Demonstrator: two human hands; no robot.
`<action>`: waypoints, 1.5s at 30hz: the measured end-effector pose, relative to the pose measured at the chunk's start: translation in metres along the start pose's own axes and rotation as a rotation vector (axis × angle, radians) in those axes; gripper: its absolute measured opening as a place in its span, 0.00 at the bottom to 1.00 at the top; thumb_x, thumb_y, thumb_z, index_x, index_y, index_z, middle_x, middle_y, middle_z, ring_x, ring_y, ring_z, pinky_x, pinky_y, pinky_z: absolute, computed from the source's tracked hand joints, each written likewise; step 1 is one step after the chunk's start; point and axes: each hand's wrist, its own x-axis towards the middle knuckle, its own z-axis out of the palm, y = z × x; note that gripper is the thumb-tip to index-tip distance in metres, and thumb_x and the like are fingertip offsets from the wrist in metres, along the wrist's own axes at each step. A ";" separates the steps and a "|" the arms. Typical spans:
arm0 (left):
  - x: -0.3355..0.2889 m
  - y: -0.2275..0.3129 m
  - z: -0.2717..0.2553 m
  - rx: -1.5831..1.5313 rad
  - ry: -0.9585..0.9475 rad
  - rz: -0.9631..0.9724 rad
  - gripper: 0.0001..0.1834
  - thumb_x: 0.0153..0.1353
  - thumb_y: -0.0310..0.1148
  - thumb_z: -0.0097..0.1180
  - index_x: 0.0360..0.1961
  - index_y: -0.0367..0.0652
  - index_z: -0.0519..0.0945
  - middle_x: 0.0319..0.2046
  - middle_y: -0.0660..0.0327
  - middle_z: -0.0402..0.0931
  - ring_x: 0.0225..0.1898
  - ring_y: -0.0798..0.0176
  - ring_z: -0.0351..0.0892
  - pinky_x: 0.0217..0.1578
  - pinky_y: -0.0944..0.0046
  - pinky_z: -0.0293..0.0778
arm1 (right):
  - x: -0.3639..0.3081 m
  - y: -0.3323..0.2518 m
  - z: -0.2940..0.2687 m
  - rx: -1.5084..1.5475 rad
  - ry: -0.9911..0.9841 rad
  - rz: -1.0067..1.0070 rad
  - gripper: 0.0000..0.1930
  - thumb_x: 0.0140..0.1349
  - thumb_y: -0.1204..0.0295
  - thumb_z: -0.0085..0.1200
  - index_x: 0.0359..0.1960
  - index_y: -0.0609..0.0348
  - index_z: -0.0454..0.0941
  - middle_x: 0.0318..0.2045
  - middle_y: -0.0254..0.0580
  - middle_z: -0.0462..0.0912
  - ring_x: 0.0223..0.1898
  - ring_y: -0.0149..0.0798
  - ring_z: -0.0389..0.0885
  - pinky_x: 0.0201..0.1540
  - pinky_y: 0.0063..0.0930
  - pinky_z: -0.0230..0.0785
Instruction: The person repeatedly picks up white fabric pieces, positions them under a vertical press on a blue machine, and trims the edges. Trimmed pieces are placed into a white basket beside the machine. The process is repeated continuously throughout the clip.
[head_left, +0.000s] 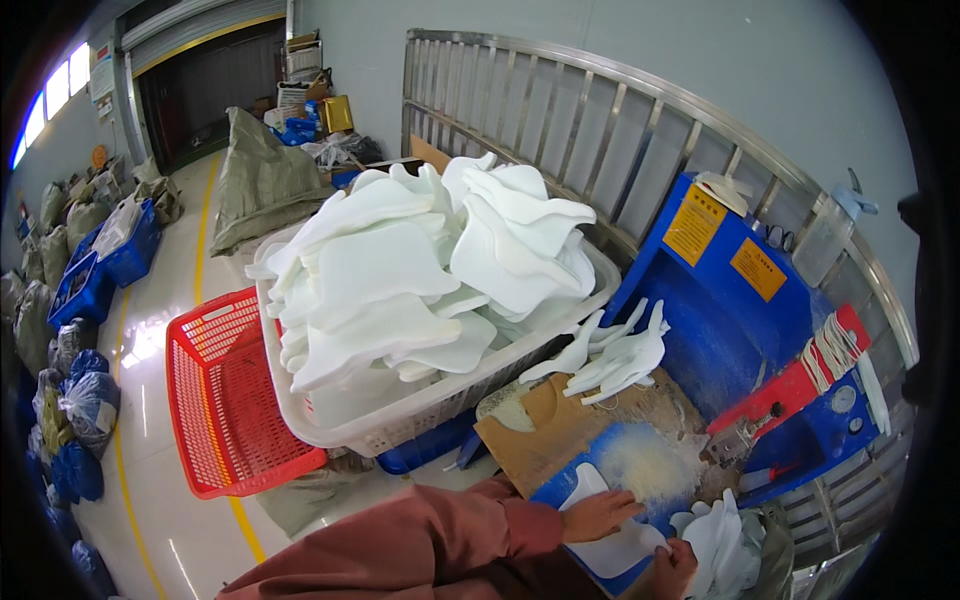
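Observation:
A thin white moulded piece with curved edges lies on the blue bed of a dusty machine in front of me. My left hand rests flat on top of it, fingers stretched to the right. At its right edge my right hand is closed, with thumb and fingers pinching the rim. Beyond my hands, pale dust covers the bed near the metal head of a red arm wound with cord. Several white trimmed strips are heaped on the brown board.
A large white basket piled with white moulded pieces stands to the left, beside a red basket. More white pieces sit right of my right hand. A metal railing runs behind. Sacks stand on the floor.

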 end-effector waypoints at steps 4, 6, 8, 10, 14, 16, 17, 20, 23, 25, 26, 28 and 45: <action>0.005 0.003 -0.076 0.162 0.085 0.250 0.35 0.54 0.33 0.71 0.63 0.40 0.74 0.64 0.47 0.68 0.67 0.45 0.65 0.65 0.45 0.66 | -0.014 -0.055 -0.037 -0.053 -0.148 -0.100 0.12 0.69 0.69 0.63 0.50 0.62 0.84 0.39 0.39 0.86 0.41 0.34 0.82 0.48 0.29 0.76; 0.005 0.008 -0.109 0.167 -0.059 0.291 0.32 0.55 0.34 0.70 0.61 0.38 0.76 0.59 0.46 0.73 0.64 0.44 0.70 0.63 0.46 0.68 | -0.015 -0.074 -0.046 0.049 -0.176 -0.217 0.11 0.67 0.72 0.64 0.49 0.62 0.84 0.38 0.37 0.84 0.37 0.30 0.79 0.44 0.25 0.74; 0.004 0.014 -0.135 0.104 -0.240 0.246 0.28 0.57 0.35 0.69 0.59 0.37 0.77 0.54 0.45 0.78 0.61 0.43 0.74 0.60 0.45 0.70 | -0.012 -0.087 -0.050 0.070 -0.162 -0.261 0.12 0.66 0.74 0.64 0.49 0.62 0.84 0.38 0.37 0.84 0.37 0.30 0.79 0.44 0.26 0.73; 0.001 0.022 -0.154 -0.022 -0.457 0.109 0.25 0.60 0.36 0.67 0.57 0.37 0.79 0.47 0.44 0.81 0.56 0.41 0.79 0.55 0.45 0.73 | -0.007 -0.098 -0.052 0.111 -0.173 -0.256 0.12 0.64 0.77 0.65 0.49 0.62 0.84 0.38 0.37 0.84 0.39 0.31 0.79 0.45 0.27 0.74; -0.026 0.033 -0.191 0.083 -0.321 0.110 0.20 0.64 0.35 0.63 0.55 0.41 0.80 0.37 0.44 0.83 0.44 0.37 0.83 0.43 0.45 0.77 | -0.002 -0.126 -0.044 0.099 -0.224 -0.247 0.15 0.67 0.76 0.62 0.56 0.62 0.82 0.44 0.40 0.84 0.43 0.33 0.80 0.49 0.28 0.74; -0.034 0.035 -0.217 0.164 -0.342 0.003 0.17 0.65 0.34 0.61 0.55 0.44 0.82 0.35 0.44 0.83 0.40 0.38 0.84 0.38 0.46 0.78 | -0.002 -0.140 -0.034 0.127 -0.206 -0.159 0.17 0.70 0.74 0.59 0.59 0.63 0.81 0.48 0.42 0.84 0.48 0.36 0.80 0.53 0.30 0.74; -0.045 0.034 -0.235 0.097 -0.179 0.047 0.17 0.66 0.35 0.59 0.55 0.44 0.82 0.34 0.45 0.83 0.38 0.39 0.84 0.37 0.47 0.79 | -0.001 -0.144 -0.030 0.242 -0.173 -0.240 0.18 0.72 0.73 0.57 0.61 0.64 0.80 0.50 0.44 0.83 0.50 0.37 0.80 0.55 0.31 0.74; -0.066 0.031 -0.304 0.464 0.312 0.069 0.12 0.71 0.38 0.54 0.49 0.46 0.83 0.24 0.52 0.81 0.25 0.49 0.83 0.30 0.47 0.79 | 0.002 -0.145 -0.021 0.520 -0.123 -0.306 0.18 0.76 0.70 0.52 0.62 0.68 0.78 0.57 0.50 0.82 0.58 0.44 0.81 0.64 0.37 0.72; -0.093 0.021 -0.397 0.825 0.584 -0.077 0.11 0.72 0.34 0.52 0.49 0.47 0.84 0.32 0.55 0.85 0.30 0.49 0.85 0.34 0.51 0.81 | 0.000 -0.123 -0.025 0.404 -0.247 -0.224 0.18 0.75 0.70 0.54 0.61 0.69 0.78 0.56 0.50 0.84 0.57 0.46 0.81 0.63 0.39 0.73; -0.114 0.019 -0.456 1.202 0.716 -0.129 0.18 0.65 0.29 0.56 0.56 0.44 0.83 0.43 0.54 0.86 0.43 0.49 0.85 0.45 0.50 0.80 | -0.004 -0.101 -0.017 0.351 -0.158 -0.113 0.14 0.67 0.78 0.59 0.53 0.68 0.82 0.43 0.46 0.87 0.44 0.37 0.84 0.49 0.32 0.77; -0.122 0.018 -0.480 1.314 0.657 -0.340 0.19 0.64 0.29 0.58 0.57 0.43 0.83 0.45 0.52 0.86 0.43 0.47 0.85 0.46 0.50 0.80 | -0.011 -0.088 -0.017 0.316 -0.109 -0.039 0.12 0.62 0.82 0.61 0.49 0.67 0.83 0.37 0.44 0.88 0.37 0.32 0.85 0.43 0.28 0.79; -0.122 0.009 -0.510 1.242 0.766 -0.405 0.21 0.63 0.29 0.61 0.58 0.44 0.82 0.46 0.52 0.85 0.46 0.45 0.84 0.49 0.49 0.78 | -0.023 -0.060 -0.019 0.493 -0.124 -0.011 0.13 0.67 0.80 0.57 0.53 0.68 0.82 0.41 0.48 0.89 0.41 0.35 0.86 0.47 0.30 0.79; -0.225 -0.079 -0.431 1.246 0.187 -0.567 0.28 0.59 0.31 0.64 0.61 0.36 0.78 0.60 0.47 0.78 0.59 0.41 0.76 0.61 0.45 0.71 | -0.031 0.015 -0.028 0.467 -0.067 0.121 0.16 0.70 0.73 0.59 0.57 0.65 0.82 0.44 0.39 0.87 0.43 0.33 0.82 0.49 0.30 0.77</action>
